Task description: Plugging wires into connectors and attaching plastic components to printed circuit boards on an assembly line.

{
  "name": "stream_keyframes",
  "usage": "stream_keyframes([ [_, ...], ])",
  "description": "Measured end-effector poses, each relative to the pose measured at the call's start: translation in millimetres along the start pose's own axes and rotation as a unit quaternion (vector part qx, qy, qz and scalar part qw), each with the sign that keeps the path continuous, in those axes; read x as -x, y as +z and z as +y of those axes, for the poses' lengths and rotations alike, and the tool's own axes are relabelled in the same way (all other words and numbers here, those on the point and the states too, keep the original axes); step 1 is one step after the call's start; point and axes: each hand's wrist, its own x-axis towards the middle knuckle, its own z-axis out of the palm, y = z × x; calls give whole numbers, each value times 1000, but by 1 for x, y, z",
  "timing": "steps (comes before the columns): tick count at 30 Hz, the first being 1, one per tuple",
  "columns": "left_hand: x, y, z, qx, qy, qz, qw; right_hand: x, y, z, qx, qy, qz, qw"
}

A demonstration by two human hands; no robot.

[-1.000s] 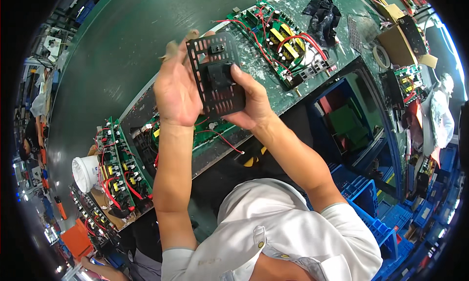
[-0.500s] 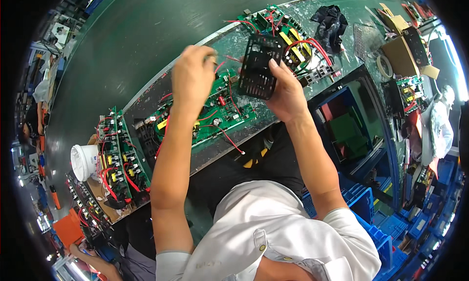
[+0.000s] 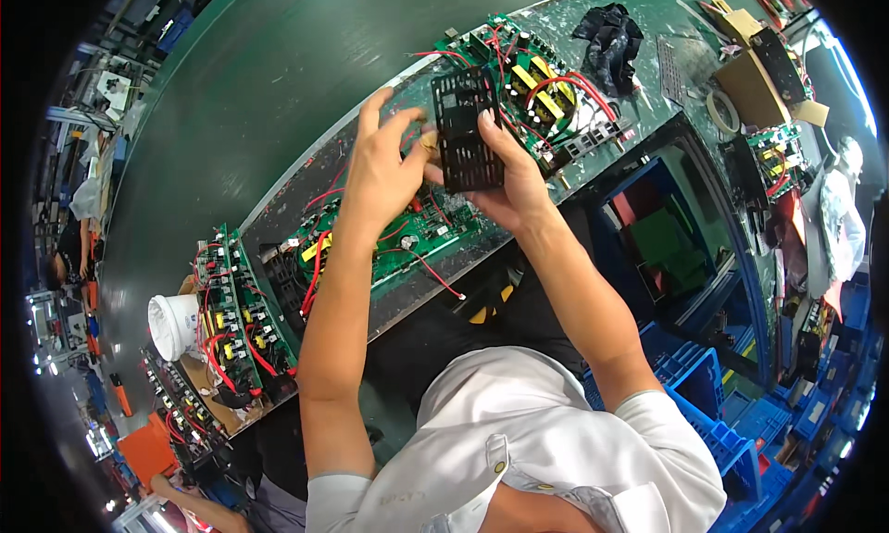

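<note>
In my right hand [image 3: 515, 183] is a black slotted plate [image 3: 468, 130], with the thumb across its face and the fingers behind it. The plate is tilted upright over the bench. My left hand [image 3: 381, 167] is beside the plate's left edge, its fingers spread apart. A small tan spot shows near its fingertips, too blurred to name. Beneath both hands lies a green circuit board [image 3: 417, 232] with red wires, partly covered by my left hand and forearm. Behind the plate sits another circuit board [image 3: 546, 93] with yellow-wrapped transformers and red cables.
Several upright circuit boards [image 3: 243, 301] stand at the left, by a white bucket [image 3: 174, 327]. Black crumpled cloth [image 3: 611, 37], a tape roll [image 3: 722, 112] and a cardboard box [image 3: 755, 88] lie to the right. Blue crates [image 3: 708, 413] are at lower right. Another person's arm [image 3: 199, 505] shows at lower left.
My left hand has moved toward the plate's left edge, and its closed fingers have spread. The plate in my right hand has shifted slightly left. The whole view has shifted a little.
</note>
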Motion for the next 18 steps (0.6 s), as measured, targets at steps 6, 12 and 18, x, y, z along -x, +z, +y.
stream_keyframes([
  [6,-1,8,-1,-116,19,37,992,-3,-15,-11,84,-35,69,993],
  [12,-5,11,1,-180,-2,26,983,1,-3,-15,218,8,118,969],
  [18,4,4,16,-206,71,141,966,1,0,-19,297,23,120,947],
])
